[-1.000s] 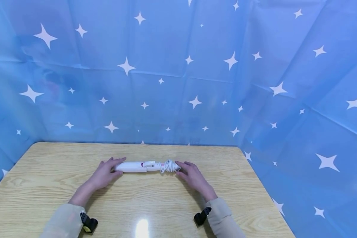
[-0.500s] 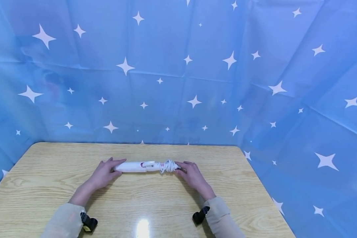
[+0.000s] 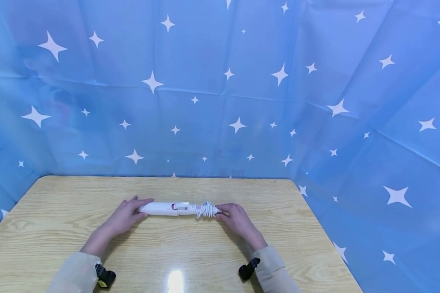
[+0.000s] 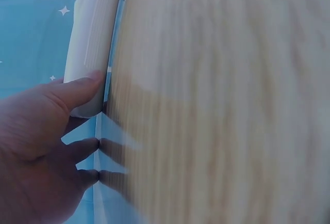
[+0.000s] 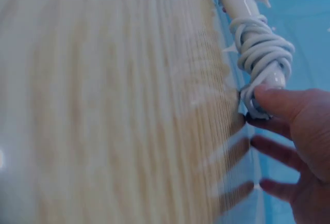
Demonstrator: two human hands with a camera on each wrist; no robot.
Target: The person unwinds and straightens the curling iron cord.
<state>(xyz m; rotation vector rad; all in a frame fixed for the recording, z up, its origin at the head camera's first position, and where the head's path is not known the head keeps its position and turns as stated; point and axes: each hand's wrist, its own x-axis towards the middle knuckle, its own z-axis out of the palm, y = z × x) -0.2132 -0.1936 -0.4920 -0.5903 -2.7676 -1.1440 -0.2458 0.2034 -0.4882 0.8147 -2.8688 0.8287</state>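
Observation:
A white curling iron (image 3: pixel 161 208) with a lever and a bit of pink near its middle lies lengthwise across the table. Its white cord (image 3: pixel 206 210) is wound in loops around the handle at the right. My left hand (image 3: pixel 125 216) holds the barrel's left end between thumb and fingers; in the left wrist view the thumb presses on the barrel (image 4: pixel 93 43) and two lower fingers touch the tabletop. At the handle end my right hand (image 3: pixel 239 222) pinches the cord loops (image 5: pixel 264 53) and handle tip, its other fingertips on the table.
The wood-grain table (image 3: pixel 176 248) runs back to a blue curtain (image 3: pixel 205 106) with white stars, which also hangs along both sides. A black wrist camera (image 3: pixel 105 276) sits at the left cuff and another black camera (image 3: pixel 248 269) at the right one.
The curling iron and both hands have slid slightly nearer to me along the table. Both hands keep hold of its ends. The head view has shifted a little.

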